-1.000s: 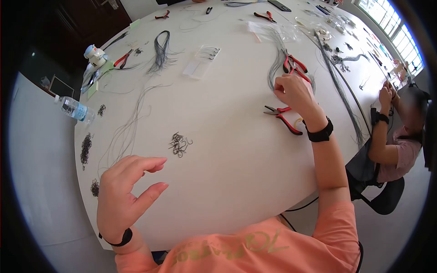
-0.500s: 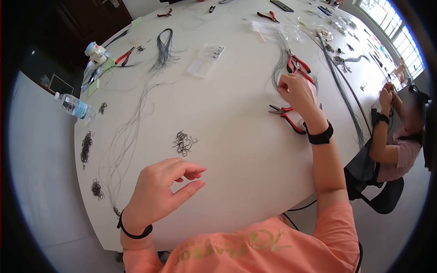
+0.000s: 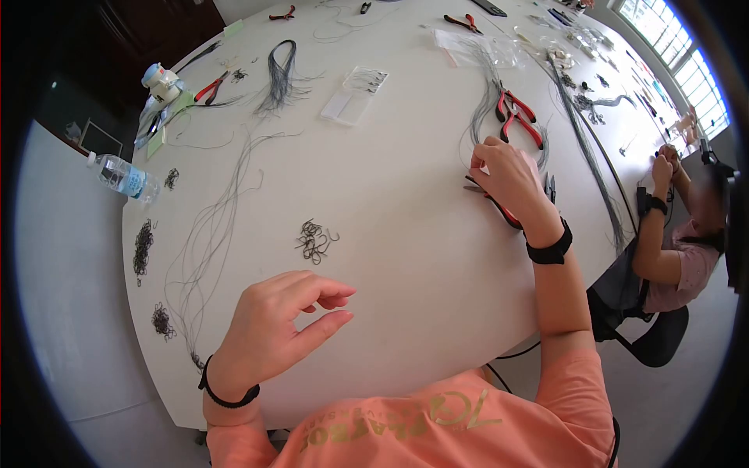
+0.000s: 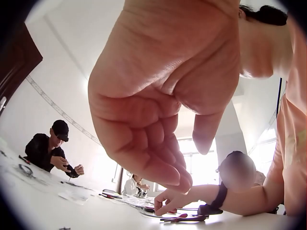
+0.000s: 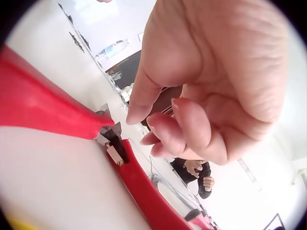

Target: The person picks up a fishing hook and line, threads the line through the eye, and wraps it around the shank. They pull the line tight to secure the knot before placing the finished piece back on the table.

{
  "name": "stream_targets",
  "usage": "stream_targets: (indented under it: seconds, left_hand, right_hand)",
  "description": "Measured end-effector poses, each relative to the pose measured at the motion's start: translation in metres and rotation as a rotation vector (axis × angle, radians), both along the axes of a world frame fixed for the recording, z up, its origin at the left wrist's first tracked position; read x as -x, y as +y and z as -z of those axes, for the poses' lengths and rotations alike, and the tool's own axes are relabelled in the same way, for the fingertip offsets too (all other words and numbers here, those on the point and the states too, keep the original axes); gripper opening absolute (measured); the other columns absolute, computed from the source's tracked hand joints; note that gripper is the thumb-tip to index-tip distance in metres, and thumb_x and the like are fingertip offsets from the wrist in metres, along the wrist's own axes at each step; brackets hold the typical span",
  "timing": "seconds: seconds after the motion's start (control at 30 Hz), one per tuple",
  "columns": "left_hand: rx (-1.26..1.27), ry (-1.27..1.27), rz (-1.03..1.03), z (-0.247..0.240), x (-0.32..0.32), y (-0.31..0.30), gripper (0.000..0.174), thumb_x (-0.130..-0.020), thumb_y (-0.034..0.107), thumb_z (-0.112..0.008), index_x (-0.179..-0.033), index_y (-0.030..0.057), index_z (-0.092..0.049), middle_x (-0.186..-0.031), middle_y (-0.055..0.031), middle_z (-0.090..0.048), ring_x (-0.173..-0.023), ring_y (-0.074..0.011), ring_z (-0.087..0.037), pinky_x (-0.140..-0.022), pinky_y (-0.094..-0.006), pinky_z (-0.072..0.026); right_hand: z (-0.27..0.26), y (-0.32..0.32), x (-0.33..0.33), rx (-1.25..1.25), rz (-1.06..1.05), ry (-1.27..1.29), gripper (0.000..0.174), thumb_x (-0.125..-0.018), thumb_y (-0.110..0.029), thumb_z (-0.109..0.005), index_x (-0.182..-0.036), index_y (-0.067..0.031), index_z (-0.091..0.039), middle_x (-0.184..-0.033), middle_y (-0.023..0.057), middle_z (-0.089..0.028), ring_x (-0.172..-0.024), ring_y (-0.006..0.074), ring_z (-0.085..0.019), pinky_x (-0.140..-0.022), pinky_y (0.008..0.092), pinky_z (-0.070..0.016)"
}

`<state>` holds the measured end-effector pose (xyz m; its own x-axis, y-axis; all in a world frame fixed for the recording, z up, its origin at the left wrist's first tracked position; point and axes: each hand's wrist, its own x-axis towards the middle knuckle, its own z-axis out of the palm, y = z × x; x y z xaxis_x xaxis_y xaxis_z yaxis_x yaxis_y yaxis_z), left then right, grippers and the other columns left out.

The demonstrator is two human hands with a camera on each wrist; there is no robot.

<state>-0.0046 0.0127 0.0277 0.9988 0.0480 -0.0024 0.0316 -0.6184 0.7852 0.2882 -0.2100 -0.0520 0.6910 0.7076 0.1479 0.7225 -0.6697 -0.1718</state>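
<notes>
The left hand (image 3: 277,331) hovers over the near part of the table with bent, relaxed fingers and thumb apart, holding nothing. Beyond it lies a small pile of dark wire hooks (image 3: 314,242). Over red-handled pliers (image 3: 507,216), partly covered by it, is the right hand (image 3: 511,181). In the right wrist view, the right hand (image 5: 206,91) has loosely bent fingers and an empty gap to the thumb, with the red pliers (image 5: 148,196) beside and below it. A second red-handled pair of pliers (image 3: 509,117) lies just beyond the right hand, on grey strands (image 3: 482,117).
At the left edge are a water bottle (image 3: 125,178), dark hook piles (image 3: 143,249) and long loose strands (image 3: 226,210). Farther back lie a clear compartment box (image 3: 353,97), a grey bundle (image 3: 281,78) and plastic bags (image 3: 476,48). Another person (image 3: 686,234) sits at the right.
The left hand has moved right from beside the loose strands, then stayed nearly still. The right hand has come slightly nearer the body, off the farther pliers and over the nearer pair.
</notes>
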Motion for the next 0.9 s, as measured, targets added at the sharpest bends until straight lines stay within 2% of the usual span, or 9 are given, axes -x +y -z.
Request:
stream_targets:
  seconds: [0.17,0.3,0.4,0.47,0.6,0.67,0.77,0.83,0.9]
  left_hand:
    - [0.175,0.104,-0.004,0.009,-0.01,-0.005,0.017,-0.092,0.007,-0.066,-0.107,0.0008,-0.072,-0.097,-0.0083,-0.073,-0.082,-0.0164,-0.069,-0.071,-0.0274,-0.0537]
    - [0.505,0.199,-0.142,0.023,-0.018,-0.017,0.019,-0.099,0.01,-0.059,-0.11,-0.001,-0.07,-0.098,-0.0067,-0.072,-0.082,-0.0136,-0.067,-0.07,-0.0259,-0.0526]
    - [0.609,0.242,-0.049,0.036,-0.02,-0.015,0.023,-0.104,0.013,-0.053,-0.112,-0.0019,-0.069,-0.097,-0.0063,-0.072,-0.081,-0.0117,-0.066,-0.069,-0.0245,-0.0516]
    - [0.475,0.208,-0.032,0.043,-0.016,-0.015,0.026,-0.106,0.016,-0.049,-0.11,-0.0007,-0.069,-0.094,-0.0073,-0.072,-0.078,-0.0103,-0.064,-0.065,-0.0222,-0.0489]
    - [0.516,0.235,-0.084,0.022,-0.014,-0.01,0.03,-0.107,0.02,-0.046,-0.11,-0.0007,-0.067,-0.091,-0.0085,-0.072,-0.075,-0.0105,-0.063,-0.062,-0.0209,-0.0475]
    - [0.768,0.325,-0.142,0.011,-0.012,-0.003,0.033,-0.107,0.023,-0.044,-0.113,-0.0022,-0.064,-0.086,-0.0095,-0.072,-0.067,-0.0107,-0.062,-0.055,-0.0196,-0.0446]
    - [0.941,0.293,-0.195,-0.003,-0.008,0.013,0.036,-0.107,0.026,-0.042,-0.116,-0.0038,-0.061,-0.078,-0.0092,-0.07,-0.057,-0.0103,-0.059,-0.048,-0.0197,-0.0413]
    - [0.881,0.234,-0.237,-0.006,-0.002,0.01,0.033,-0.106,0.025,-0.047,-0.107,-0.0022,-0.064,-0.067,-0.0054,-0.065,-0.051,-0.0073,-0.054,-0.045,-0.0195,-0.0379]
    - [0.57,0.167,-0.192,-0.006,0.001,0.007,0.029,-0.105,0.024,-0.053,-0.096,-0.0004,-0.067,-0.062,-0.0023,-0.061,-0.051,-0.005,-0.053,-0.046,-0.019,-0.0382]
  right_hand:
    - [-0.036,0.01,0.049,-0.207,-0.095,0.028,0.006,-0.086,-0.009,-0.067,-0.085,-0.0047,-0.063,-0.085,0.0082,-0.066,-0.072,0.0314,-0.066,-0.061,0.0418,-0.0511]
    - [-0.054,0.021,0.125,-0.462,-0.679,0.31,0.014,-0.083,-0.007,-0.073,-0.085,-0.0054,-0.059,-0.074,0.0041,-0.062,-0.057,0.02,-0.061,-0.05,0.0328,-0.0486]
    - [-0.041,0.024,0.16,-0.461,-0.804,0.183,0.015,-0.083,-0.007,-0.071,-0.082,-0.0054,-0.056,-0.069,0.0024,-0.057,-0.054,0.0187,-0.059,-0.048,0.0323,-0.0474]
    - [-0.035,0.023,0.171,-0.383,-0.924,0.239,0.014,-0.079,-0.005,-0.065,-0.079,-0.0032,-0.051,-0.068,0.0057,-0.055,-0.053,0.019,-0.058,-0.044,0.033,-0.0449]
    - [-0.026,0.024,0.186,-0.326,-0.97,0.234,0.012,-0.079,-0.004,-0.063,-0.078,-0.0034,-0.051,-0.066,0.0058,-0.054,-0.052,0.0206,-0.058,-0.044,0.0338,-0.0451]
    - [-0.022,0.024,0.188,-0.264,-0.944,0.257,0.018,-0.081,-0.006,-0.065,-0.075,-0.0059,-0.048,-0.062,0.0035,-0.048,-0.048,0.0187,-0.051,-0.042,0.0322,-0.0415]
    - [-0.017,0.024,0.189,-0.211,-0.906,0.324,0.016,-0.079,-0.005,-0.064,-0.074,-0.0061,-0.049,-0.062,0.004,-0.049,-0.047,0.0195,-0.051,-0.042,0.0326,-0.0411]
    - [-0.022,0.023,0.188,-0.119,-0.942,0.375,0.015,-0.081,-0.006,-0.065,-0.076,-0.0054,-0.05,-0.063,0.0041,-0.05,-0.048,0.0201,-0.053,-0.042,0.0329,-0.0419]
    - [-0.028,0.021,0.186,-0.023,-0.974,0.424,0.015,-0.083,-0.008,-0.065,-0.078,-0.0047,-0.052,-0.063,0.0042,-0.052,-0.05,0.0207,-0.054,-0.043,0.0331,-0.0426]
